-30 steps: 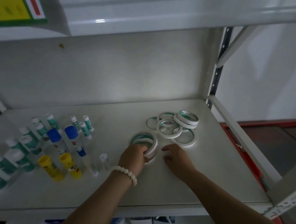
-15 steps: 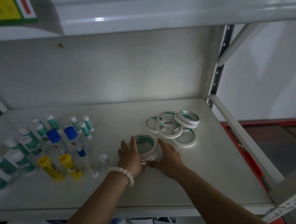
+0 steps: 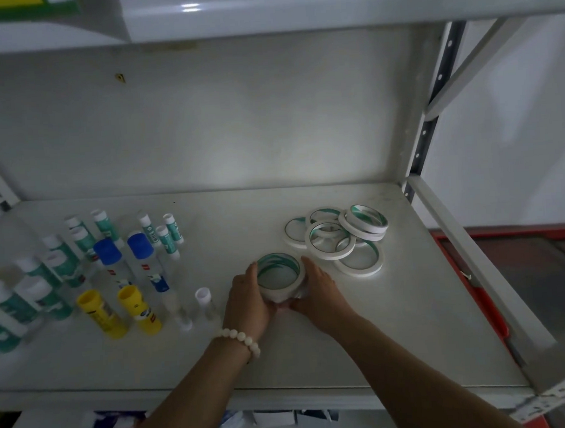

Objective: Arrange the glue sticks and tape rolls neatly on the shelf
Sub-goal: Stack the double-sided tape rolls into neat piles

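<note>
A stack of white tape rolls with green inner rims (image 3: 280,273) stands in the middle of the white shelf (image 3: 397,332). My left hand (image 3: 246,298) presses its left side and my right hand (image 3: 320,291) presses its right side. On both hands the fingers lie fairly straight along the stack, and the thumbs meet at its front. A loose pile of several more tape rolls (image 3: 337,235) lies just behind and to the right. Glue sticks stand on the left: green-and-white ones (image 3: 62,260), two blue-capped (image 3: 138,259), two yellow (image 3: 121,311) and small clear ones (image 3: 204,303).
The shelf's back wall is close behind, and an upper shelf (image 3: 295,11) hangs overhead. A grey upright post (image 3: 430,118) and a side rail (image 3: 476,265) bound the right edge. Below the front lip, packets sit on a lower level (image 3: 280,419).
My left hand let go of the top of the stack and both hands closed in on its two sides. The stack now stands squared between them, a little farther back.
</note>
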